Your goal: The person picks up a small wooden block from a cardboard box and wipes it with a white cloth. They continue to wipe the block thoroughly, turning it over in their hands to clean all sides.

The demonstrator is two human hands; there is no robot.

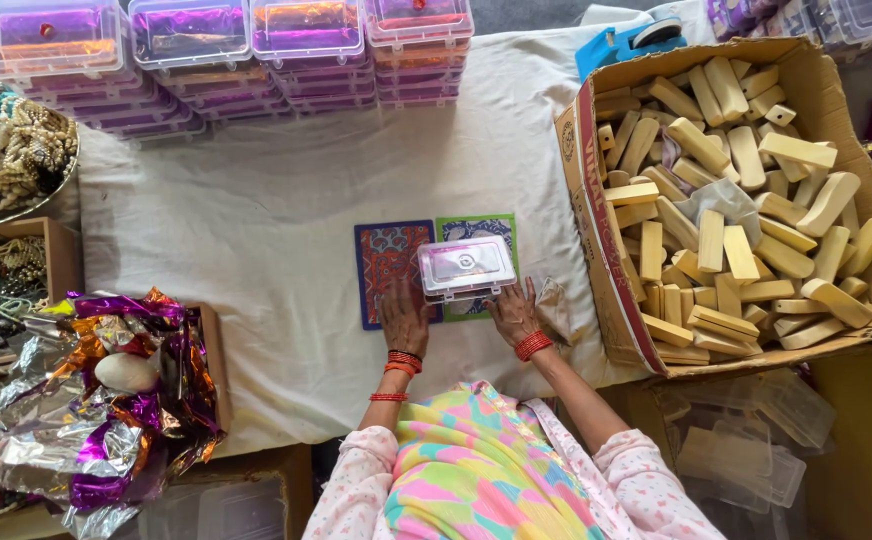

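left hand (403, 318) flat, fingers spread | right hand (514, 312) flat, palm down | forearms parallel

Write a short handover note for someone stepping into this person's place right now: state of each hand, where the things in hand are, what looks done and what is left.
Left hand: flat on the red patterned card, holding nothing.
Right hand: fingers at the near edge of the clear plastic box, lid shut.
The box sits across the red card and the green patterned card, side by side on the white cloth.
Done: stacks of filled boxes along the far edge.
Left: the cardboard carton of wooden blocks on the right is full.
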